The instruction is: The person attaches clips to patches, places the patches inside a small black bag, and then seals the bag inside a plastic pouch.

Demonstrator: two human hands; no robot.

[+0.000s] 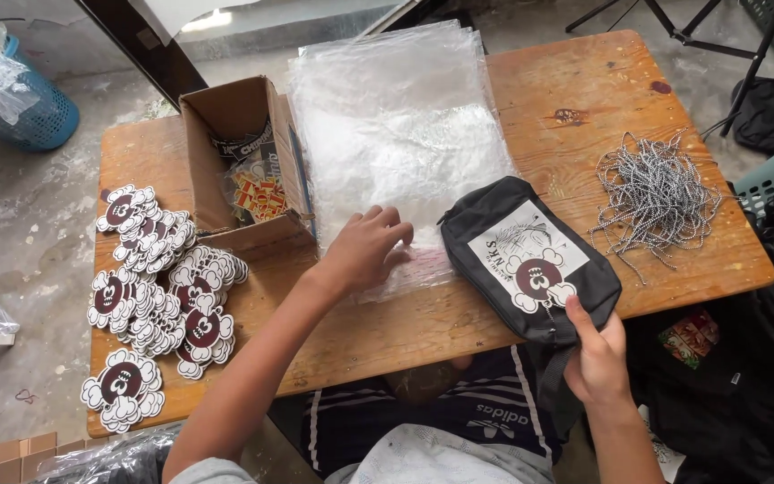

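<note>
Packing station seen from above, with the wooden table (674,242) as landmark. My left hand (365,246) lies flat near the table's middle, fingers spread and pressing lightly on the top sheet of the stack of clear plastic bags (396,134), which runs from the table's centre to its far edge. My right hand (595,354) hangs just off the near edge of the table, thumb and fingers closed around the lower end of the black pouch (530,255); the pouch rests tilted on the table's near right part, touching the stack's corner.

To lift one bag cleanly, I judge it best to rub the glossy film with the fingertips until a single layer slides free, while holding the pouch steady by its end.

The bags are thin, slippery and crinkled. The pouch is soft woven fabric, roughly rectangular, with a white printed patch and a flower-shaped tag. On the table's left end lie piles of flower-shaped card tags (159,291), maroon and white, flat and stiff. Beside them stands an open cardboard box (244,166). On the right end lies a loose tangle of speckled cords (656,193).
</note>
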